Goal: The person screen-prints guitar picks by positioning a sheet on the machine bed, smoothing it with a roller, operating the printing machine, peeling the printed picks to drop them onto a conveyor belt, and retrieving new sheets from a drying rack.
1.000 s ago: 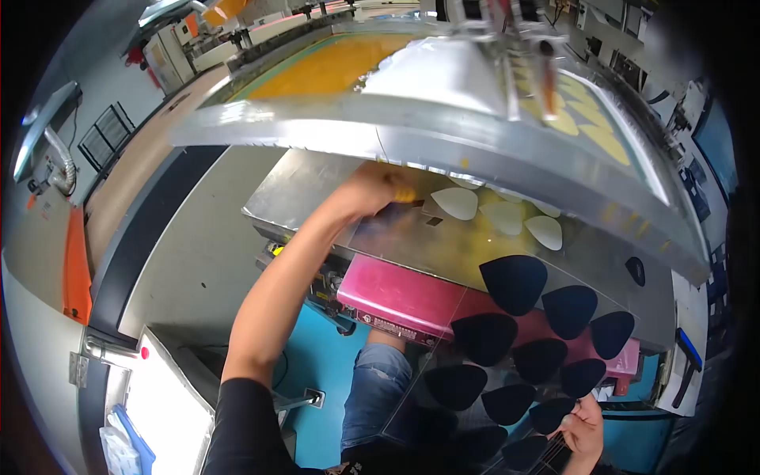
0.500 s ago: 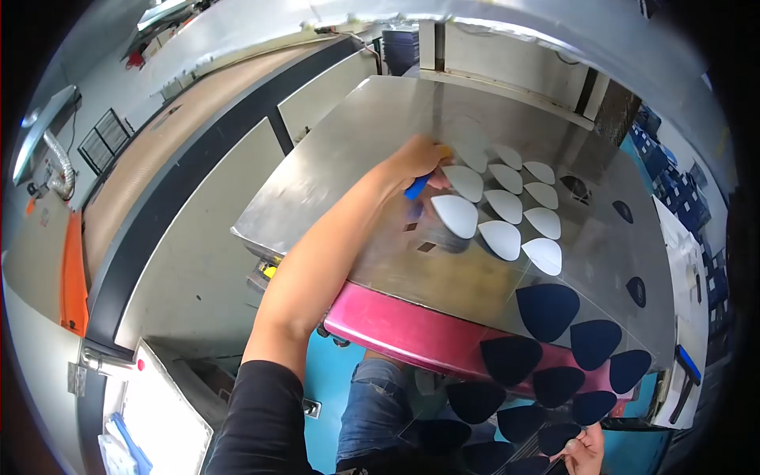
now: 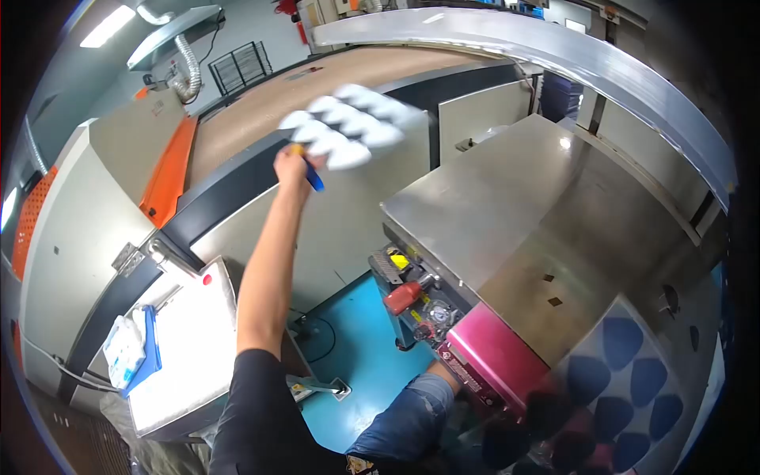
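Observation:
My left hand (image 3: 291, 168) is stretched out at the left, closed on the near edge of a see-through sheet with several white petal-shaped pieces (image 3: 340, 150), blurred by motion. A blue and yellow item (image 3: 313, 176), too blurred to name, is in the same grip. At the lower right, a clear sheet with several dark navy petal shapes (image 3: 617, 416) overlaps the front corner of the metal table (image 3: 491, 190). My right hand is out of view.
Beside the table's front edge are a pink machine panel (image 3: 503, 356), a red-handled part (image 3: 402, 298) and a yellow item. A long machine with a brown bed (image 3: 261, 103) stands behind my left hand. A white-topped stand (image 3: 190, 348) carries blue and white packets (image 3: 131, 352).
My left hand has lifted the sheet of white pieces off the metal table and swung it left. The view has turned left. My right hand has left view; the dark-shape sheet remains at lower right.

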Available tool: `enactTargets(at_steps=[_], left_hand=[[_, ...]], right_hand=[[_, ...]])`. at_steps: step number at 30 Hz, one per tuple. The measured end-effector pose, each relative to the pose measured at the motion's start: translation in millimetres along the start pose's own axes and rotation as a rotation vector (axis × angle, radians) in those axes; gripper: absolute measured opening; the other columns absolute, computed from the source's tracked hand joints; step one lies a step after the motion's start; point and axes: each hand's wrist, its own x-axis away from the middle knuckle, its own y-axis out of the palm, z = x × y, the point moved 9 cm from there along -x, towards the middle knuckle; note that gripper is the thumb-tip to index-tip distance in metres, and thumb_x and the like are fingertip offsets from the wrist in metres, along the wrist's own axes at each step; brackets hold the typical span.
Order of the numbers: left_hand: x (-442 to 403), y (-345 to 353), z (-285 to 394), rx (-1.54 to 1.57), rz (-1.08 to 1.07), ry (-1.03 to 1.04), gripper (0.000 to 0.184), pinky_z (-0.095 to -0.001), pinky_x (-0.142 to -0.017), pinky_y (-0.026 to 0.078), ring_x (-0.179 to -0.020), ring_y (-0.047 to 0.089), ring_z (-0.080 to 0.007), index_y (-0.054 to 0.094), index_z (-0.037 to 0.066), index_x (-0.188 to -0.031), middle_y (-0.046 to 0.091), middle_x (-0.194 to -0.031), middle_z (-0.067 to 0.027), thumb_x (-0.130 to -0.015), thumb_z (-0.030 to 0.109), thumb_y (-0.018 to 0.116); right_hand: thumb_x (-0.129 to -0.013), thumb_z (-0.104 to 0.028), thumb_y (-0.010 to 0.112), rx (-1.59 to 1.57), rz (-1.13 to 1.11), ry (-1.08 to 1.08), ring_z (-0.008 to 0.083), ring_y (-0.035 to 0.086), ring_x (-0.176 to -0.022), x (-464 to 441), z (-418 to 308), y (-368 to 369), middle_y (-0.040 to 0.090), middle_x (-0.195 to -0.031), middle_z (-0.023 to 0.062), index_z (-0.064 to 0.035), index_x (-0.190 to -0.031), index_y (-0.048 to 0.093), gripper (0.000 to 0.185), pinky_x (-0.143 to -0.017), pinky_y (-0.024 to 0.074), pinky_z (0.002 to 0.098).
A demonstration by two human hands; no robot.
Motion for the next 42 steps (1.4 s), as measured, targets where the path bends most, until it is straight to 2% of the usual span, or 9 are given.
enactTargets(at_steps=[3, 5, 6, 7, 9, 11, 19, 36, 42], left_hand=[[-72.5, -34.9, -4.4, 0.436, -0.069, -0.207, 0.033, -0.0391, -0.063, 0.06, -0.077, 0.066, -0.0339, 0.036, -0.001, -0.128, 0.055, -0.115, -0.028, -0.097, 0.011, 0.037], [-42.7, -25.7, -0.9, 0.252, -0.144, -0.242, 0.034, -0.0299, -0.059, 0.058, -0.076, 0.067, -0.0287, 0.036, 0.0, -0.129, 0.053, -0.122, -0.0286, -0.099, 0.014, 0.036], [-17.6, -15.2, -1.7, 0.125, -0.249, -0.242, 0.032, -0.0244, -0.052, 0.051, -0.069, 0.065, -0.0217, 0.04, 0.0, -0.127, 0.058, -0.114, -0.0245, -0.099, 0.016, 0.038], [14.3, -0.6, -8.4, 0.004, -0.375, -0.246, 0.031, -0.019, -0.045, 0.045, -0.061, 0.063, -0.0147, 0.044, 0.001, -0.124, 0.064, -0.105, -0.0204, -0.099, 0.018, 0.039], [96.5, 24.8, -20.6, -0.148, -0.668, -0.254, 0.032, -0.0173, -0.04, 0.031, -0.045, 0.048, -0.006, 0.054, 0.0, -0.112, 0.066, -0.077, -0.0081, -0.097, 0.027, 0.046], [174.8, 37.1, -33.0, -0.224, -0.798, -0.286, 0.025, -0.018, -0.038, 0.025, -0.038, 0.036, -0.0047, 0.058, 0.003, -0.109, 0.063, -0.065, -0.0045, -0.095, 0.02, 0.045], [422.5, 11.6, -108.3, -0.557, -1.531, -0.887, 0.025, -0.0188, -0.043, 0.033, -0.047, 0.042, -0.0038, 0.059, 0.007, -0.115, 0.065, -0.073, -0.0046, -0.092, 0.016, 0.055], [543.9, -15.3, -324.1, -0.664, -1.448, -1.117, 0.031, -0.0212, -0.042, 0.036, -0.047, 0.046, -0.007, 0.061, 0.008, -0.114, 0.068, -0.075, -0.0076, -0.09, 0.016, 0.044], [548.1, -0.5, -339.6, -0.778, -1.411, -1.2, 0.031, -0.0222, -0.04, 0.035, -0.041, 0.042, -0.0083, 0.061, 0.007, -0.115, 0.069, -0.076, -0.0132, -0.091, 0.021, 0.046]], right_hand=[[-0.084, -0.009, 0.06, -0.054, -0.014, -0.145, 0.0103, 0.056, -0.069, -62.3, -22.8, -14.0, 0.053, -0.086, 0.0024, -0.002, -0.136, 0.035, 0.058, -0.054, 0.0498, 0.0259], [-0.085, -0.01, 0.057, -0.096, 0.034, -0.239, 0.0087, 0.056, -0.063, -89.9, -39.7, -5.0, 0.054, -0.083, 0.0016, 0.0003, -0.135, 0.034, 0.055, -0.048, 0.0504, 0.0245], [-0.088, -0.01, 0.054, -0.112, 0.25, -0.14, 0.0046, 0.044, -0.054, -102.3, -52.8, 9.3, 0.042, -0.073, -0.0036, -0.0047, -0.124, 0.044, 0.037, -0.042, 0.0422, 0.0207], [-0.089, -0.003, 0.048, -0.037, 0.125, -0.174, 0.0048, 0.043, -0.055, -111.8, -73.2, 31.7, 0.043, -0.075, -0.0043, -0.0072, -0.113, 0.049, 0.024, -0.042, 0.0373, 0.0196], [-0.086, 0.006, 0.042, 0.029, -0.007, -0.253, 0.0047, 0.044, -0.059, -166.5, -86.1, 13.1, 0.041, -0.076, -0.0045, -0.0071, -0.115, 0.049, 0.032, -0.046, 0.039, 0.0195], [-0.084, 0.008, 0.047, 0.042, 0.009, -0.242, 0.0102, 0.055, -0.081, -227.7, -94.3, -17.4, 0.055, -0.095, 0.0022, -0.005, -0.129, 0.043, 0.048, -0.069, 0.0484, 0.0228], [-0.088, 0.003, 0.048, 0.053, -0.314, -0.274, 0.0135, 0.063, -0.069, -265.5, -141.9, 59.7, 0.056, -0.092, 0.0052, -0.005, -0.133, 0.039, 0.047, -0.064, 0.0573, 0.0275], [-0.089, 0.002, 0.046, 0.216, -0.232, -0.396, 0.0145, 0.062, -0.089, -251.9, -147.5, 68.0, 0.062, -0.102, 0.0077, -0.0054, -0.129, 0.047, 0.041, -0.077, 0.0503, 0.0244], [-0.083, -0.02, 0.062, 0.987, 0.134, -0.538, 0.027, 0.049, -0.117, -249.5, -152.9, 60.2, 0.053, -0.125, 0.0154, -0.0015, -0.128, 0.047, 0.051, -0.103, 0.0343, 0.034]])
